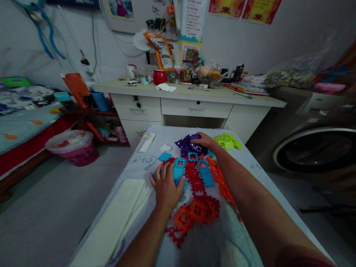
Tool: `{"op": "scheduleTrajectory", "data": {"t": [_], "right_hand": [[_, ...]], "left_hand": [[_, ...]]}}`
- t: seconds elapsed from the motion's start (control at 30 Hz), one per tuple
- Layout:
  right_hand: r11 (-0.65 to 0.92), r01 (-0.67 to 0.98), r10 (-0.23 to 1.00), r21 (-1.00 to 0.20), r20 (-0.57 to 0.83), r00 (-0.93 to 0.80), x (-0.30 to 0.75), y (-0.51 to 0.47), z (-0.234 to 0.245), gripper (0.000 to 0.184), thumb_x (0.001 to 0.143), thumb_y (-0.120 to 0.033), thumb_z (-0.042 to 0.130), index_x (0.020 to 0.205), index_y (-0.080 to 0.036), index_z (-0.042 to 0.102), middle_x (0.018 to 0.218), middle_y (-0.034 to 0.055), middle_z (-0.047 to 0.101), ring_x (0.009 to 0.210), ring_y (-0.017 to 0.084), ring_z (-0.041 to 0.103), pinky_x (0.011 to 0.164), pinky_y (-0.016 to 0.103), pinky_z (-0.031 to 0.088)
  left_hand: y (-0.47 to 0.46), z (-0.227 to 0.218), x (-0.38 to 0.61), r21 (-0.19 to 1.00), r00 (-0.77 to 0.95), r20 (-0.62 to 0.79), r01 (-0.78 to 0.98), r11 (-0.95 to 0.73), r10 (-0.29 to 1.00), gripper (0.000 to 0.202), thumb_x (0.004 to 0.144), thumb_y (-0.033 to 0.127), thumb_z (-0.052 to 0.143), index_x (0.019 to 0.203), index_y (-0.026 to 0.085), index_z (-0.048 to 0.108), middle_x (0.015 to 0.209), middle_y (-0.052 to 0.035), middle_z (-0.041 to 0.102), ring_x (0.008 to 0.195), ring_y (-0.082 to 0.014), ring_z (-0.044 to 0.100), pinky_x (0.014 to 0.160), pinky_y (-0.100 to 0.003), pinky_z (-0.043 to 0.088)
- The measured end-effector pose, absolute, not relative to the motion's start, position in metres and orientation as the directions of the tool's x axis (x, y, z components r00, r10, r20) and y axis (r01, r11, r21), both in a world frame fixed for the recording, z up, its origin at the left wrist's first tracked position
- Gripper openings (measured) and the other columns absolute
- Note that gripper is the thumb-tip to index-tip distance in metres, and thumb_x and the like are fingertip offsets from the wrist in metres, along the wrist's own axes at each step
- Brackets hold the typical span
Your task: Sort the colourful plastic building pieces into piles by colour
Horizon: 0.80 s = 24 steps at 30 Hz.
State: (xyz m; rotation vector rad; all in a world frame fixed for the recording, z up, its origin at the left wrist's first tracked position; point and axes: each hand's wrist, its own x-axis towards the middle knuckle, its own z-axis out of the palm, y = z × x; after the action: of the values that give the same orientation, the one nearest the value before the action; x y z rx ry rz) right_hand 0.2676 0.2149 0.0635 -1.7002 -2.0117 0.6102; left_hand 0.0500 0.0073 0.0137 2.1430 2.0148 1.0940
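Head view shows flat, notch-edged blue pieces [178, 172].

Notched flat tiles, with the red strip [193, 170] as reference: purples [184, 145] heaped just beyond it, blues [206, 176] on both sides, some with window cutouts, oranges [219, 180] overlapping to its right and nearer, limes [227, 141] piled apart, beyond-right.

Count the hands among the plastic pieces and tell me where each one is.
2: the left hand is at the blue pieces, its fingers spread; the right hand is at the purple pieces. No other hand shows.
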Motion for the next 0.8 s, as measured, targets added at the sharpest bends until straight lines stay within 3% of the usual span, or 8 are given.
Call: {"op": "scheduleTrajectory", "data": {"t": [0.23,0.43,0.53,0.67,0.8], "right_hand": [[0.437,0.588,0.879,-0.680,0.184,-0.440,0.270,0.125,0.083,0.033,0.074,-0.035,0.068,0.102,-0.018,0.064,0.089,0.0009,0.063,0.081,0.016,0.057,0.076,0.029,0.047],[0.505,0.443,0.758,-0.741,0.137,-0.637,0.272,0.059,0.097,0.027,0.079,-0.041,0.067,0.093,-0.018,0.067,0.088,0.0025,0.063,0.078,0.014,0.058,0.072,0.026,0.047],[0.451,0.548,0.860,-0.705,0.177,-0.479,0.278,0.078,0.099,0.026,0.085,-0.042,0.061,0.091,-0.017,0.068,0.085,0.0031,0.065,0.075,0.014,0.058,0.071,0.027,0.047],[0.254,0.807,0.959,-0.533,0.248,-0.138,0.278,0.143,0.087,0.033,0.084,-0.044,0.061,0.098,-0.016,0.068,0.101,0.0092,0.067,0.097,0.021,0.061,0.090,0.034,0.046],[0.008,0.902,0.992,-0.432,0.115,0.047,0.266,0.198,0.068,0.080,0.073,-0.066,0.065,0.135,-0.017,0.052,0.136,0.0176,0.054,0.126,0.033,0.050,0.104,0.045,0.038]], "left_hand": [[0.007,0.011,0.051,0.447,-0.090,0.479,0.881,-0.155,0.873,0.049,0.092,0.038,0.048,0.136,0.015,0.047,0.135,-0.0153,0.057,0.130,-0.0340,0.041,0.111,-0.061,0.019],[0.010,0.009,0.049,0.485,-0.129,0.500,0.861,-0.153,0.857,0.054,0.095,0.034,0.040,0.144,0.012,0.037,0.133,-0.0192,0.056,0.129,-0.0335,0.043,0.109,-0.059,0.026],[0.010,0.013,0.049,0.494,-0.160,0.511,0.859,-0.136,0.844,0.052,0.094,0.037,0.042,0.141,0.016,0.043,0.138,-0.0193,0.049,0.130,-0.0341,0.042,0.108,-0.058,0.028],[0.005,0.016,0.051,0.457,-0.140,0.524,0.879,-0.138,0.840,0.051,0.092,0.044,0.046,0.136,0.018,0.051,0.146,-0.0194,0.039,0.135,-0.0362,0.035,0.109,-0.060,0.026],[0.001,0.017,0.053,0.392,-0.020,0.481,0.899,-0.195,0.876,0.051,0.086,0.049,0.055,0.131,0.024,0.056,0.145,-0.0139,0.044,0.136,-0.0367,0.033,0.111,-0.063,0.018]]}}
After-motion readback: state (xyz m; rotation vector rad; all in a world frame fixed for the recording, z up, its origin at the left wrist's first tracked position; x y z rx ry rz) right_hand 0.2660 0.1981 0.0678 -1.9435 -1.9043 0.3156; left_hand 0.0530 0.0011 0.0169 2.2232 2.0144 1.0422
